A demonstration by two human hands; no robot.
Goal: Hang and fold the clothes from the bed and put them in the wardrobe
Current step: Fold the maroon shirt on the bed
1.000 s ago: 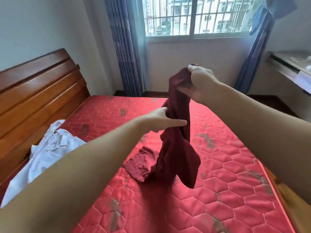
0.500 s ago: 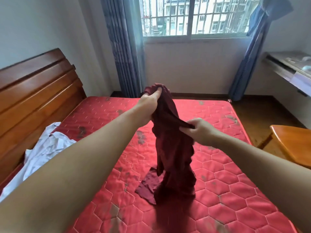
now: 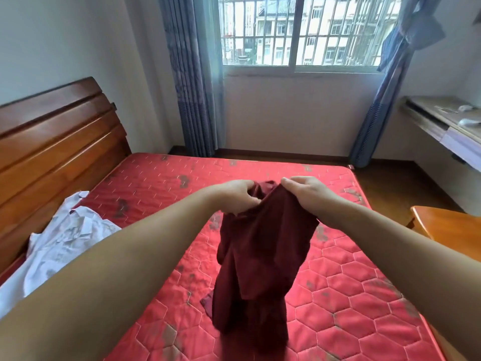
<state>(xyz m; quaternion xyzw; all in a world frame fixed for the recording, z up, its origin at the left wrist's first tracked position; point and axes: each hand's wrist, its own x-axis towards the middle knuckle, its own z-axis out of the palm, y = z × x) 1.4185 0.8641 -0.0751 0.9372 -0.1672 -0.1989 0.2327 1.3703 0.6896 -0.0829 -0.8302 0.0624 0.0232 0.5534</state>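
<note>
Dark red garment (image 3: 263, 256) is pinched at its top edge by left hand (image 3: 238, 195) and right hand (image 3: 303, 190), hanging bunched above the red mattress (image 3: 364, 295), hem touching it. Wrong edges may be gripped, so a crooked fold is risked; white shirt (image 3: 59, 243) lies left of it.

A single wide-angle view from the person's head looks forward and down along both forearms, across the red mattress (image 3: 338, 282) toward the barred window (image 3: 299, 29) on the far wall. The headboard (image 3: 52, 142) runs along the left edge, a desk (image 3: 442, 121) along the right, with straight lines bowing near the borders
</note>
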